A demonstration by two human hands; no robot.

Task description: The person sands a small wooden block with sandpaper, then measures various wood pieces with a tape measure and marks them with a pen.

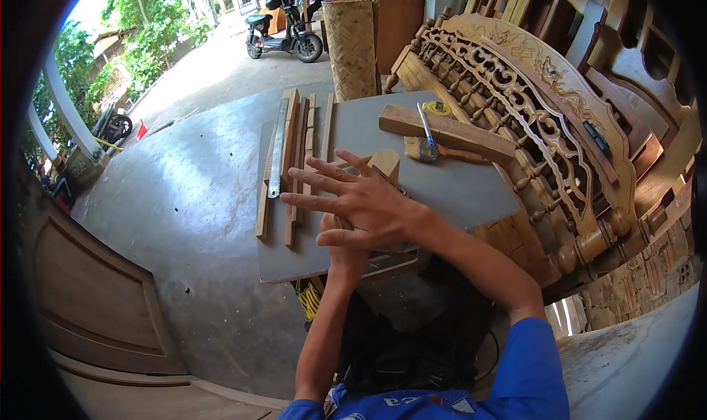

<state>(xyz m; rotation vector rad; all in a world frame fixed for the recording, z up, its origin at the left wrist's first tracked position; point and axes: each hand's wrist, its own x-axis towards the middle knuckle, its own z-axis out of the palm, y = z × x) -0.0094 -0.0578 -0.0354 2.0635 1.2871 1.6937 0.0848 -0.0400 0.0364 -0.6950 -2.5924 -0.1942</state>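
Note:
My right hand (368, 206) is spread palm down over the work, its fingers stretched out and apart. Beneath it is my left hand (345, 256), whose fingers are mostly covered by the right one. A light wooden block (386, 164) shows just beyond my right knuckles, partly hidden by that hand. To the left, several narrow wooden strips (293, 214) lie side by side on the grey tabletop (346, 271), with a metal ruler (278, 151) along them. A paintbrush (423, 150) lies right of the block.
Behind the brush lies a thick wooden beam (471, 136), with a slim blue-and-white tool (425, 122) and yellow tape (437, 108) by it. Carved wooden panels (537, 89) lean at the right. A rolled woven mat (353, 48) and a scooter (283, 33) stand farther back.

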